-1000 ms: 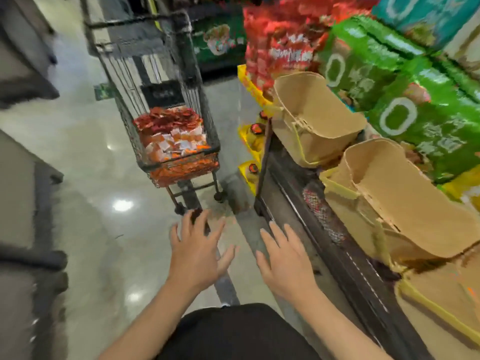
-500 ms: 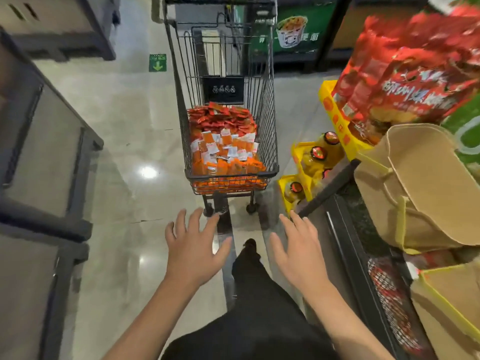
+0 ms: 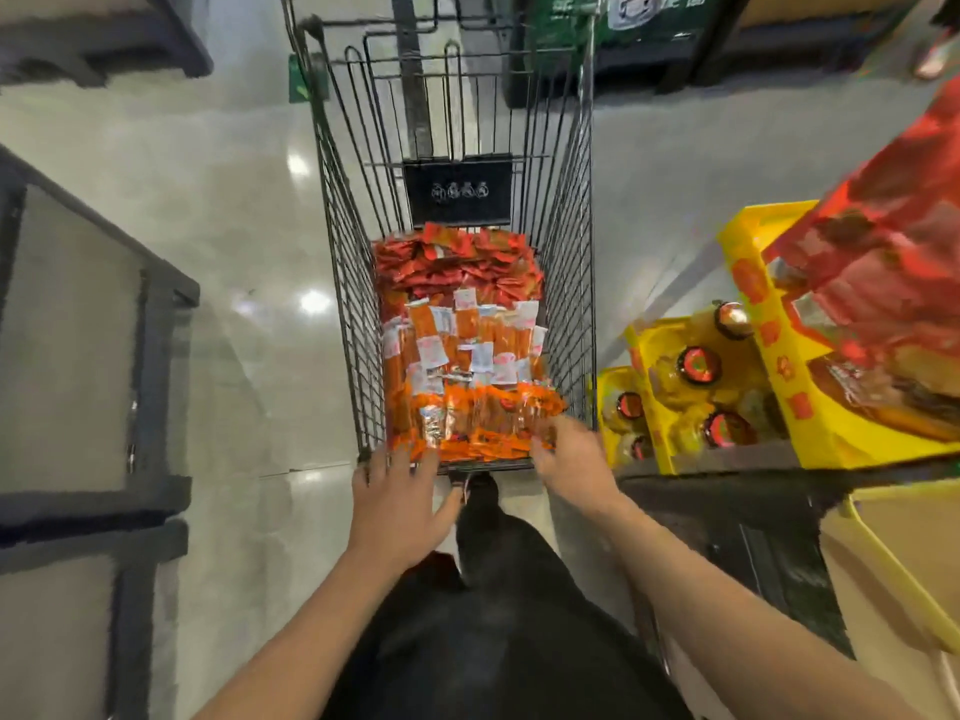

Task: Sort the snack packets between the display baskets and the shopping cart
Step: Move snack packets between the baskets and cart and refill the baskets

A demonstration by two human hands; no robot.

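At twelve o'clock, snack packets (image 3: pixel 460 350) fill my shopping cart (image 3: pixel 571 241): dark red farthest, orange-and-white nearer. My left hand (image 3: pixel 397 506) spreads flat, holding nothing, at the near rim. Whether my blurred right hand (image 3: pixel 571 459) grips packets, I cannot tell.

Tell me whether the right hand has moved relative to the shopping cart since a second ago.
Yes. The right hand has gone forward to the shopping cart: it was short of the cart's wheels, and now its fingers reach the orange snack packets at the near end.
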